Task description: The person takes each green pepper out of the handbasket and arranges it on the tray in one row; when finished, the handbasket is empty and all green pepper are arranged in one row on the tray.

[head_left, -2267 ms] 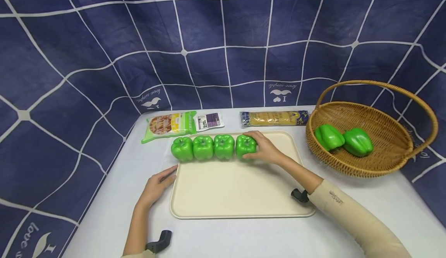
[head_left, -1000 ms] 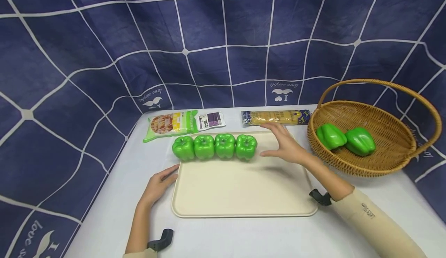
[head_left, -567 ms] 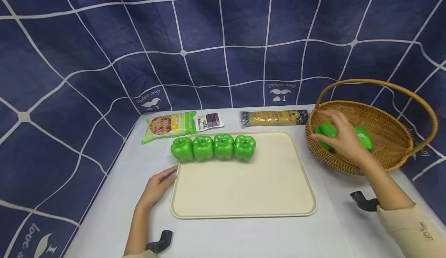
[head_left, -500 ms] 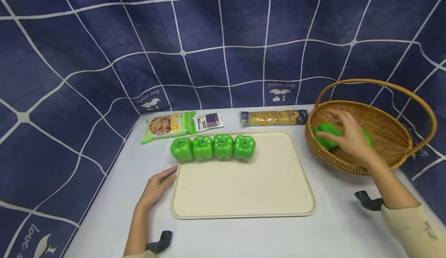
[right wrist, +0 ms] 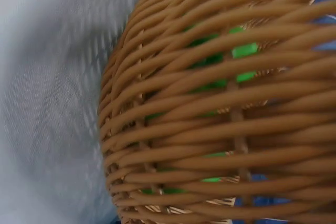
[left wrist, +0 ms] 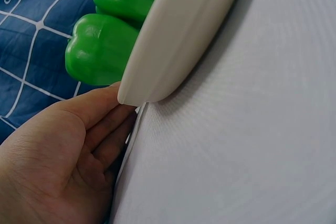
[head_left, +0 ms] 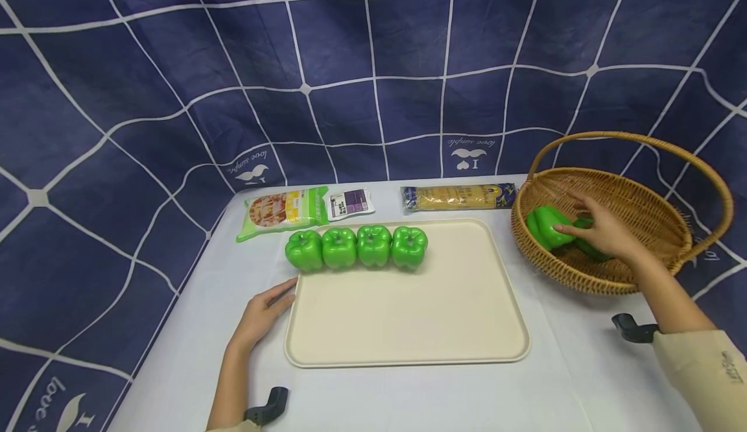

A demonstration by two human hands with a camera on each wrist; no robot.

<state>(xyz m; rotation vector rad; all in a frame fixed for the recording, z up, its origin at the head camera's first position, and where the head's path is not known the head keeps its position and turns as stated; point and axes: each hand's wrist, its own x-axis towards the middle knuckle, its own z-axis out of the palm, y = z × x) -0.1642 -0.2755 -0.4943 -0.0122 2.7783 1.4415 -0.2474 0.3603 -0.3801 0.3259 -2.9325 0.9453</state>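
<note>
In the head view my right hand (head_left: 607, 229) reaches into the wicker basket (head_left: 648, 218), thumb and fingers spread above a green bell pepper (head_left: 592, 248) that it partly covers. Another green bell pepper (head_left: 547, 227) lies to its left, overlapped by the thumb tip. The right wrist view shows mostly the basket's woven side (right wrist: 220, 129), which hides that hand. My left hand (head_left: 257, 318) rests on the table, fingertips at the left edge of the cream tray (head_left: 408, 315); the left wrist view has its fingers (left wrist: 100, 100) fairly straight against the tray's rim (left wrist: 178, 35).
Several green bell peppers (head_left: 357, 247) stand side by side in a row along the tray's back left. Behind them lie a green food packet (head_left: 283, 209), a small purple-and-white packet (head_left: 350, 204) and a pack of noodles (head_left: 459, 197). The basket's handle (head_left: 642, 139) arches over it.
My right hand has let go of the rightmost pepper in the row, left the tray and moved right into the basket, over the right-hand pepper there. My left hand stays put.
</note>
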